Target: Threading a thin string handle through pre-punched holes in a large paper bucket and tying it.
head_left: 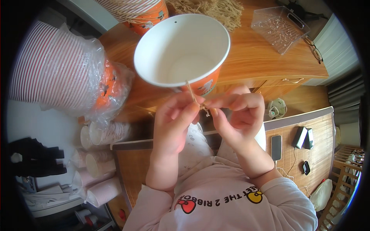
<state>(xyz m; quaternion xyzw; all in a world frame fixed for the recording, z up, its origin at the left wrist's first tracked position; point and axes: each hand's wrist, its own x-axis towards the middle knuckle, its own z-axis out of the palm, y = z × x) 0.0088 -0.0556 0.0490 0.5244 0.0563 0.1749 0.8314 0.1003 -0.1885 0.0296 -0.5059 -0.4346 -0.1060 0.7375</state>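
Just in front of me stands a paper bucket (154, 50), white inside with an orange printed outside, its mouth tilted toward me. A thin tan paper twine (190, 89) runs up from my fingers to the bucket's near rim. My left hand (175, 121) pinches this twine between thumb and forefinger. My right hand (242, 115) has its thumb and forefinger closed at the twine's lower end, next to the left fingertips. A tiny whitish piece (207, 113) hangs there, too small to name.
Wrapped stacked buckets (58, 69) stand at the left. Behind are corded buckets (146, 19) and a twine bundle (212, 11). A clear tray (279, 29) of small pieces and glasses (317, 52) lie back right. A phone (276, 147) rests on the bench mat (320, 134).
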